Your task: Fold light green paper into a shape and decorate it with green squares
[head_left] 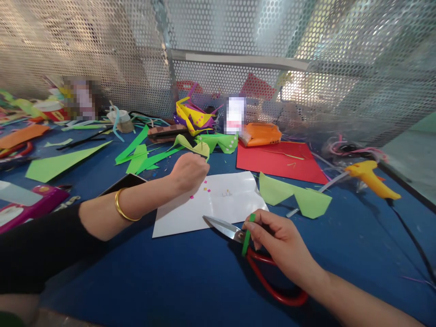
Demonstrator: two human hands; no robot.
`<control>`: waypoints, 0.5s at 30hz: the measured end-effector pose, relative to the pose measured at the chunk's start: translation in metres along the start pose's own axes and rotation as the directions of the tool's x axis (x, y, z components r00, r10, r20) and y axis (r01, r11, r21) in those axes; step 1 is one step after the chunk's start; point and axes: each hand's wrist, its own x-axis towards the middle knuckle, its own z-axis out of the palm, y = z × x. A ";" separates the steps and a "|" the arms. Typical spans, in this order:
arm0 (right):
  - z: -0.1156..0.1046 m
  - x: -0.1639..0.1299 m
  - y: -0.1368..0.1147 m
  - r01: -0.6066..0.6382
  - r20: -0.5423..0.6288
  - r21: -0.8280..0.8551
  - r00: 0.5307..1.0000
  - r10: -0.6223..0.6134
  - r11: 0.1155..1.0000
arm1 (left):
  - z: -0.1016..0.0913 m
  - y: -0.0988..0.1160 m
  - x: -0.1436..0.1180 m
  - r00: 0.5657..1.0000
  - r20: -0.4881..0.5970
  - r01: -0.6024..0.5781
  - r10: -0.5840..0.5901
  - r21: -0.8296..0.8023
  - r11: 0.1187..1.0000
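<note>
The scissors [259,259] have short bright steel blades and thin red loop handles; the blades look nearly closed, the tip pointing left over the lower edge of the white paper sheet [218,200]. A narrow green paper strip [247,235] stands almost upright across the blade near its pivot. The right hand [284,247] lies on the handles, its fingers [254,227] pressed together around the strip, pinching it at the top. The left hand [189,171] hovers just above the sheet's upper left corner, fingers curled in and pinching a folded light-green paper piece [200,147]; a gold bangle [121,206] circles that wrist. Tiny pink and yellow paper squares [204,186] lie just below the left fingers. Faint marks at the sheet's centre are too small to read. Everything rests on the blue table [170,281].
</note>
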 end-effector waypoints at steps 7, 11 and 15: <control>0.000 0.000 0.000 -0.002 0.004 0.060 1.000 0.002 0.998 | -0.019 -0.028 -0.005 0.991 -0.092 0.099 -0.100 -0.006 0.995; 0.000 0.001 -0.001 0.003 -0.011 0.032 1.000 -0.003 0.999 | -0.012 -0.033 -0.014 0.989 -0.022 -0.148 0.147 -0.015 0.989; 0.001 0.001 -0.002 0.023 -0.021 0.044 1.000 -0.022 0.999 | -0.013 -0.018 -0.030 0.990 -0.114 -0.083 0.081 -0.011 0.996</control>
